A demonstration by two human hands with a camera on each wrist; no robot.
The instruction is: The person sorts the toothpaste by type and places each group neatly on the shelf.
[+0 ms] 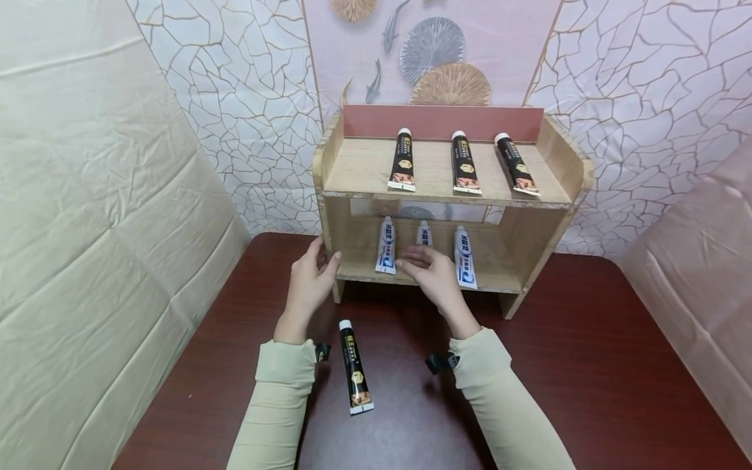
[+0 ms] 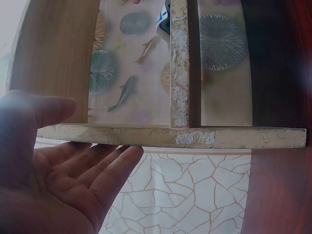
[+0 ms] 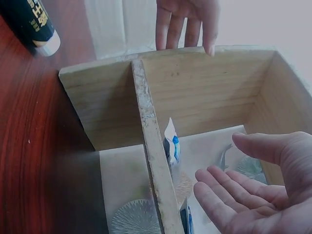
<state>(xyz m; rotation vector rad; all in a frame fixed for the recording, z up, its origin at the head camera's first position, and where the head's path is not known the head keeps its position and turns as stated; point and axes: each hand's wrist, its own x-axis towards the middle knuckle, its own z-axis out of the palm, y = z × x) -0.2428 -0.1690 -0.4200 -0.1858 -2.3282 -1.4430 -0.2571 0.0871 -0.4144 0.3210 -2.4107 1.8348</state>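
Left hand [image 1: 309, 281] flat and open against the left side panel of the shelf [image 1: 329, 196], thumb at the panel's front edge, fingers straight. Grips nothing; it only rests on the wood. The left wrist view confirms it: palm spread, fingers along the board's edge.

Right hand [image 1: 431, 271] open too, fingers relaxed and slightly bent, hovering at the lower shelf's front edge. Three white tubes lie there: one just left of the fingertips [image 1: 385, 247], one directly behind the hand [image 1: 424, 233], one just right of it [image 1: 466, 258]. Holds none of them.

Black tube [image 1: 355, 367] lies on the table [image 1: 587, 365] near the left forearm, between the two sleeves, cap pointing toward the shelf. Three more black tubes [image 1: 402, 160] sit on the top shelf, well above both hands.

Risks, as I judge them:
- Right hand is close to the white tubes; a sweep could knock one off the front edge, since they lie loose.
- Left hand pressing sideways could shift the shelf.
- Either forearm drawing back could roll the black tube on the table.

Hard to make out:
- The middle white tube is mostly covered by the right hand; whether the fingers touch it cannot be told.
- Tube labels are too small to read.
- The wrist views are close and blurred, cutting off most of the shelf.
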